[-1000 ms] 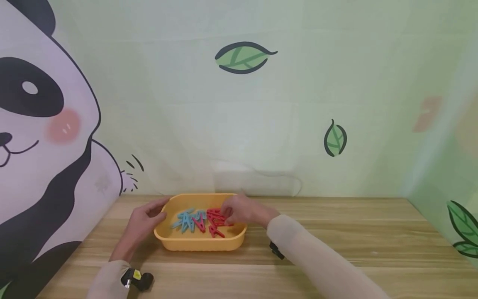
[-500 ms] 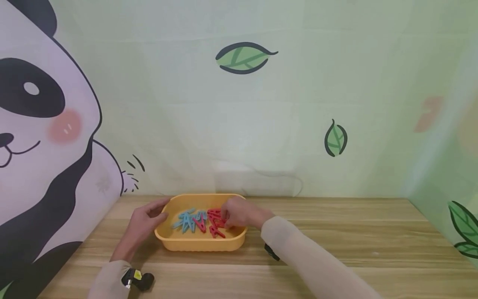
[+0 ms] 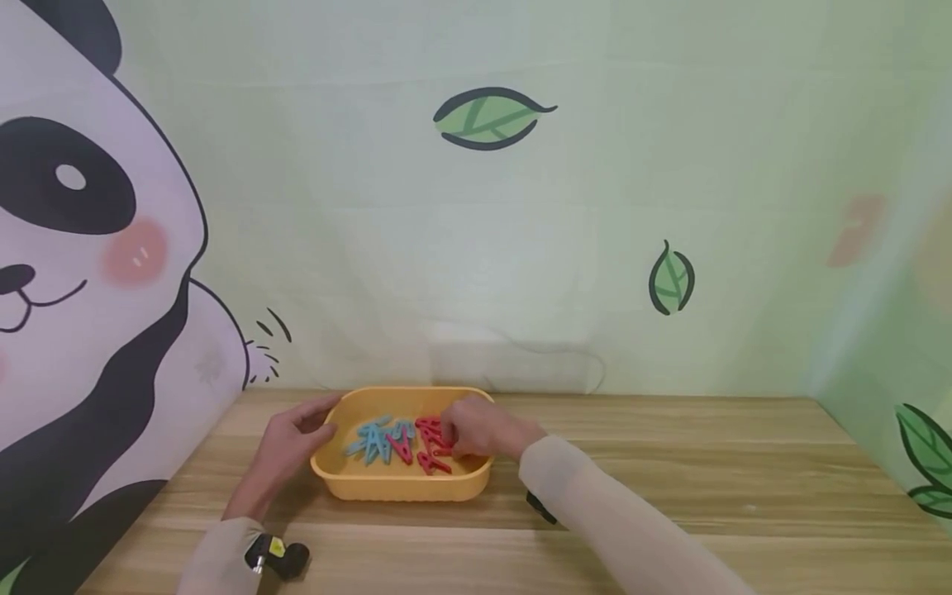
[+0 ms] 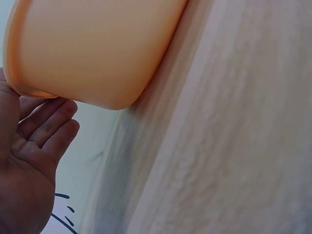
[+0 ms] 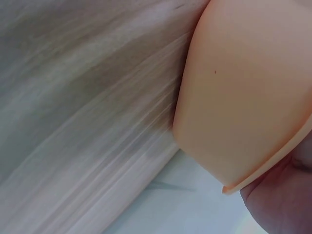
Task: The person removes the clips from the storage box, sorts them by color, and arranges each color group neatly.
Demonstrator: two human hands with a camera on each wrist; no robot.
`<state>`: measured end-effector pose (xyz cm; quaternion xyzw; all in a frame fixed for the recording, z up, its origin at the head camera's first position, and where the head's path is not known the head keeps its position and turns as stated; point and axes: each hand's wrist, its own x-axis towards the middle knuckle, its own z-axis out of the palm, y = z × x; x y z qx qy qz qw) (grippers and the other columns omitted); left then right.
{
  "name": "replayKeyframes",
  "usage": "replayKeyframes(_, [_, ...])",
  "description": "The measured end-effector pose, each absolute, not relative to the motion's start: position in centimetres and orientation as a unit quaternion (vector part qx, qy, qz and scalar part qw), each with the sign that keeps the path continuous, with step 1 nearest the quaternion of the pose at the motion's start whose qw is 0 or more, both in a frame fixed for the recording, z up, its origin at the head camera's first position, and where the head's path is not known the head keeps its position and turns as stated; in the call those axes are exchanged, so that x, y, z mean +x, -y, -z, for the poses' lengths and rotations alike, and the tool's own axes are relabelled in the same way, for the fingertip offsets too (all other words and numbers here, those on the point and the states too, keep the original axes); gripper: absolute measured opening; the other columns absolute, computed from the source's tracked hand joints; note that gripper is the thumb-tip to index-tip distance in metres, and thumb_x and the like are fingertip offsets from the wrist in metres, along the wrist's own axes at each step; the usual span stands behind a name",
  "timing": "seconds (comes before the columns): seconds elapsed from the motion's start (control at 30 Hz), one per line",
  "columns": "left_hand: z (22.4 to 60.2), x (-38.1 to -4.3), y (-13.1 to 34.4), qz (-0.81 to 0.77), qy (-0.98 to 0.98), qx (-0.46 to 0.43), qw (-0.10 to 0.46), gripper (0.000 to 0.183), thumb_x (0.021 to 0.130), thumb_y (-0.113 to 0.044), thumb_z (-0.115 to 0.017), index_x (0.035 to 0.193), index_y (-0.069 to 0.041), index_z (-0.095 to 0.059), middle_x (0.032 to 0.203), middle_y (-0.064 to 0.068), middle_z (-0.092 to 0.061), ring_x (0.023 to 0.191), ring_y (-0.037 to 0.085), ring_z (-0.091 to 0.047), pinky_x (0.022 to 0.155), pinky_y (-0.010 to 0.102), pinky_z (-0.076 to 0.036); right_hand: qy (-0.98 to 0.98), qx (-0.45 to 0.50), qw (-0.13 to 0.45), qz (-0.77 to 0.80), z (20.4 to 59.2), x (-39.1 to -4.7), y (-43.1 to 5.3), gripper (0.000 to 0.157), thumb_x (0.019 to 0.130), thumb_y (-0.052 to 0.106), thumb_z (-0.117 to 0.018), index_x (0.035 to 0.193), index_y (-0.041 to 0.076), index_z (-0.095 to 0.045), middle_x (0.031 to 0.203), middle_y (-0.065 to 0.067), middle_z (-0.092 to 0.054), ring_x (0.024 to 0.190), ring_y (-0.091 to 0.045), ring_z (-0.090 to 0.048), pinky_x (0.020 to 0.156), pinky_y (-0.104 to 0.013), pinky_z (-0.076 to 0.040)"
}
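A yellow plastic basket (image 3: 405, 487) stands on the table in the head view. Light blue clothespins (image 3: 372, 444) lie in a heap in its left half, and red clothespins (image 3: 431, 464) lie at its right. One pinkish-red clothespin (image 3: 400, 447) rests against the blue heap. My left hand (image 3: 288, 438) touches the basket's left end, thumb at the rim; in the left wrist view its fingers (image 4: 51, 124) are nearly straight under the rim. My right hand (image 3: 479, 426) reaches over the right rim, fingers curled down beside the red clothespins; whether it pinches one I cannot tell.
The wood-grain table (image 3: 669, 479) extends to the right and in front of the basket. Close behind stands a pale green cloth backdrop (image 3: 513, 273) with printed leaves. A panda picture (image 3: 111, 289) covers the left side. Each wrist carries a small dark camera.
My right wrist and sleeve have shifted slightly left and lower, with the fingers staying at the red clothespins. My left hand and the basket keep their place. The head view has shifted slightly.
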<state>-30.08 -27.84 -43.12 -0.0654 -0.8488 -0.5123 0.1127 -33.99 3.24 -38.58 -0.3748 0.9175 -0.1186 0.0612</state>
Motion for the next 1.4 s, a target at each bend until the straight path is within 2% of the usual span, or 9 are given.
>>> replayKeyframes(0.17, [43.2,-30.0,27.8,0.517,0.848,-0.057,0.103,0.048,0.101,-0.001,-0.066,0.147,0.008,-0.057,0.146,0.029,-0.059,0.132,0.042,-0.060,0.093,0.010,-0.048,-0.918,-0.375,0.054,0.120,38.5,-33.8,-3.3,0.010,0.093,0.006,-0.082,0.091,0.009,-0.073,0.085,0.005,-0.065,0.079,-0.011,-0.056,0.070,-0.020,-0.050])
replayKeyframes(0.33, [43.2,-29.9,27.6,0.522,0.845,-0.057,0.103,0.047,0.101,0.000,-0.065,0.147,0.009,-0.056,0.145,0.030,-0.059,0.132,0.043,-0.060,0.092,0.010,-0.048,-0.913,-0.371,0.066,0.158,38.4,-33.6,-3.7,0.010,0.093,0.002,-0.079,0.102,0.006,-0.077,0.096,0.000,-0.074,0.088,-0.011,-0.064,0.080,-0.021,-0.056])
replayKeyframes(0.7, [43.3,-29.9,27.7,0.522,0.845,-0.053,0.102,0.047,0.101,-0.001,-0.065,0.147,0.009,-0.056,0.146,0.029,-0.059,0.133,0.043,-0.059,0.093,0.011,-0.048,-0.886,-0.378,0.038,0.264,37.4,-32.2,-5.5,0.018,0.093,-0.003,-0.078,0.111,-0.004,-0.077,0.105,-0.013,-0.076,0.094,-0.022,-0.072,0.083,-0.029,-0.060])
replayKeyframes(0.9, [43.3,-30.0,27.8,0.521,0.846,-0.050,0.102,0.047,0.102,-0.001,-0.065,0.147,0.009,-0.056,0.145,0.029,-0.059,0.133,0.043,-0.059,0.093,0.011,-0.049,-0.883,-0.358,0.025,0.303,36.6,-31.6,-6.6,0.021,0.094,-0.001,-0.079,0.114,-0.003,-0.076,0.100,-0.008,-0.075,0.093,-0.021,-0.072,0.082,-0.029,-0.060])
replayKeyframes(1.2, [43.3,-30.0,27.9,0.508,0.855,-0.051,0.095,0.048,0.103,-0.007,-0.065,0.149,0.006,-0.056,0.146,0.027,-0.060,0.132,0.040,-0.060,0.102,0.027,-0.054,-0.869,-0.339,0.011,0.360,35.8,-30.9,-8.2,0.022,0.094,-0.003,-0.077,0.116,0.000,-0.076,0.099,-0.003,-0.074,0.092,-0.016,-0.069,0.082,-0.027,-0.060])
replayKeyframes(1.4, [43.2,-30.0,27.9,0.506,0.856,-0.050,0.096,0.048,0.103,-0.007,-0.065,0.149,0.006,-0.056,0.146,0.027,-0.060,0.132,0.040,-0.061,0.103,0.030,-0.053,-0.869,-0.324,-0.005,0.374,35.2,-30.3,-9.0,0.023,0.093,-0.002,-0.078,0.116,0.001,-0.076,0.099,-0.002,-0.074,0.091,-0.015,-0.068,0.082,-0.027,-0.059])
